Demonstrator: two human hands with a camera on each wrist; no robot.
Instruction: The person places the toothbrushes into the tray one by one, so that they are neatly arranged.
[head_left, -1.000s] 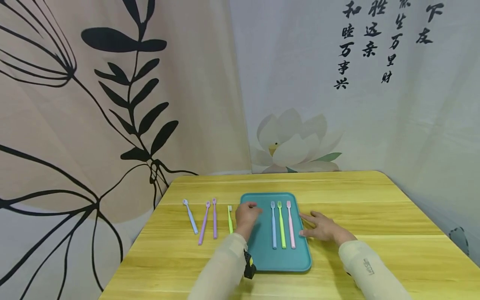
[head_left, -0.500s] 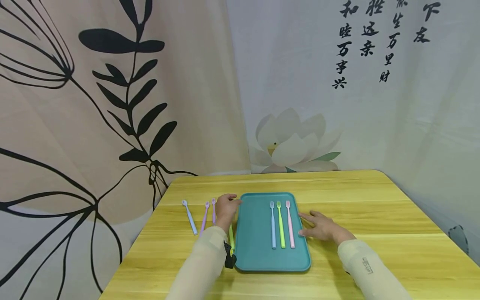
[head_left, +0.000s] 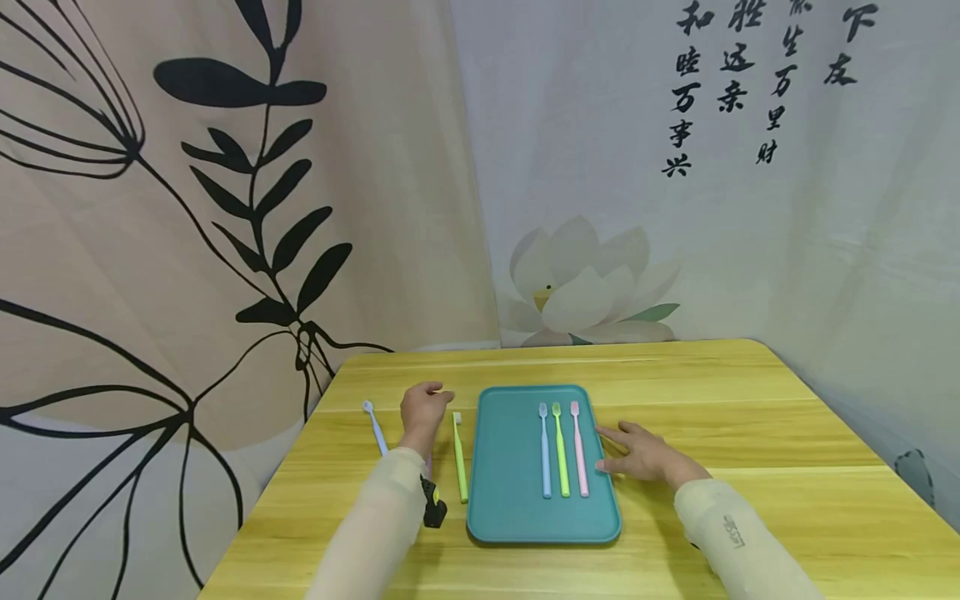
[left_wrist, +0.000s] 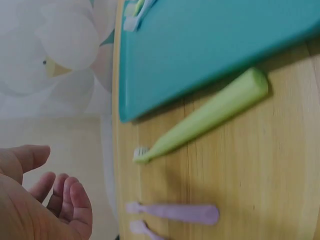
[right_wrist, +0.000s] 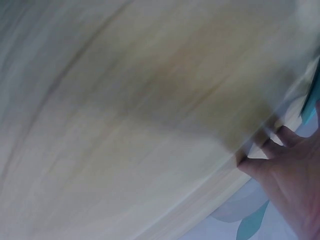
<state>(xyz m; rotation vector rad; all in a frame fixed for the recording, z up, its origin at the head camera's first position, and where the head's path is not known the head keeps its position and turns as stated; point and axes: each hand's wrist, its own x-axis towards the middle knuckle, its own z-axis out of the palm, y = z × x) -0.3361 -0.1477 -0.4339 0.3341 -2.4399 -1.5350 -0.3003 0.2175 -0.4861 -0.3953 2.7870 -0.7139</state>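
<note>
My left hand [head_left: 423,412] is held over the purple toothbrushes, its fingers loosely bent around nothing. In the left wrist view, one purple toothbrush [left_wrist: 182,212] shows whole and a second is cut off by the frame; the arm hides most of both in the head view. Just right of the hand lies a green toothbrush [head_left: 460,458], beside the teal tray [head_left: 506,500]. On the tray are a blue toothbrush [head_left: 546,454], a green one [head_left: 561,454] and a pink one [head_left: 581,454], side by side. My right hand [head_left: 645,454] has spread fingers at the tray's right edge.
Left of my left hand lies another blue toothbrush [head_left: 376,427], its lower end hidden by the hand and sleeve. The wooden table [head_left: 720,400] reaches back to a printed curtain [head_left: 405,208].
My left hand has moved left, from over the tray's left side, past the green toothbrush, to above the purple ones. My right hand has stayed at the tray's edge.
</note>
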